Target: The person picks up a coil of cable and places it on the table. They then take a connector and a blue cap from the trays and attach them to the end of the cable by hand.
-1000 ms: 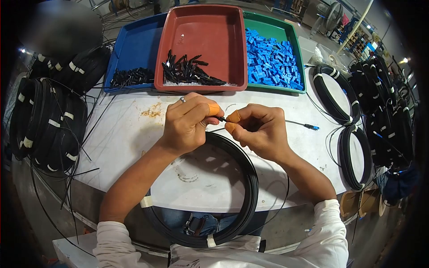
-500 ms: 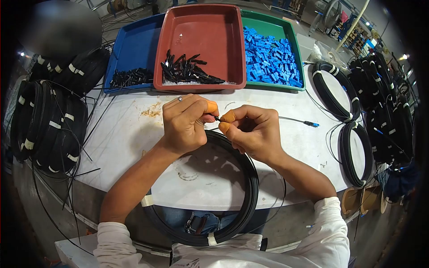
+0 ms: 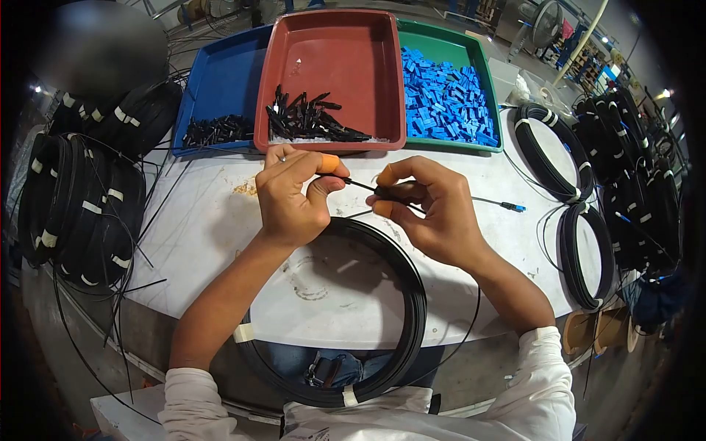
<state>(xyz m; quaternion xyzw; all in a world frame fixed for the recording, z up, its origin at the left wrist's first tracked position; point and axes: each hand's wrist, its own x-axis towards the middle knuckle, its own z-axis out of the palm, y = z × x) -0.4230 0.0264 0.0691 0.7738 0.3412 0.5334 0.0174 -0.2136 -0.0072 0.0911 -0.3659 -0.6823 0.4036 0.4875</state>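
My left hand, with an orange cover on a finger, pinches one end of a thin black cable above the white table. My right hand, with orange covers on thumb and finger, pinches a small black piece on that cable. A short stretch of cable shows between the hands. Below them a large coil of black cable, bound with pale tape, lies over the table's front edge. To the right of my right hand, a cable with a blue-tipped connector rests on the table.
Behind the hands stand a blue tray and a red tray with black parts, and a green tray with blue parts. Cable coils are piled left; more coils lie right on the white table.
My hands have moved apart, the left one slightly leftward and the right one slightly rightward. More of the cable and the black piece now shows between them.
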